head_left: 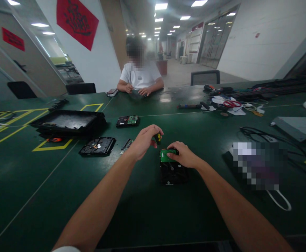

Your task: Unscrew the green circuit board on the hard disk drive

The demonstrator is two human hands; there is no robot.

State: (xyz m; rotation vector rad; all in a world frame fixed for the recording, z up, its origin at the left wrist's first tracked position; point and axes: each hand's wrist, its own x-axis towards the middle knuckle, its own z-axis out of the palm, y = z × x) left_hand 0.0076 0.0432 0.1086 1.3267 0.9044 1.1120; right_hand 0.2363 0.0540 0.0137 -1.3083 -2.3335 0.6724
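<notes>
Just beyond the near middle of the table lies a hard drive (172, 174), its black casing and green circuit board (165, 156) facing up. My right hand (183, 155) grips the drive at its far right part, thumb over the board and fingers along the far edge. Up and to the left of the drive, my left hand (145, 140) is closed around a short screwdriver (158, 138) with a black and yellow handle. The screwdriver's tip cannot be made out. Left of my left wrist lies a small loose circuit board (126, 146), partly hidden by the forearm.
Two more hard drives lie left: one black (97, 146), one with a green board (128, 121). Behind them sits a black tray (69, 120). To the right are a blurred-out object (257, 166), cables (260, 133) and a grey metal box (297, 127). A person (141, 75) sits opposite.
</notes>
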